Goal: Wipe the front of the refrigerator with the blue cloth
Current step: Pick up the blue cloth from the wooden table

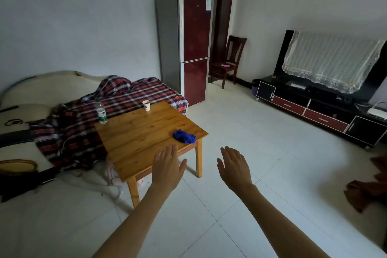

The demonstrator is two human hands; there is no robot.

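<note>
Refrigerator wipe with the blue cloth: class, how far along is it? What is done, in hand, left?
Done: nothing yet. The blue cloth lies bunched on the table, untouched. In hand: left hand and right hand are open, empty, stretched forward. Left: grab the cloth, walk to the refrigerator, wipe its red front.

Neither the sticker [209,3] on the refrigerator [195,48] nor the bottle's label [102,114] (both too blurred) can be read.

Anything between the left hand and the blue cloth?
Nothing: the head view shows only bare tabletop separating the left hand from the blue cloth.
</note>
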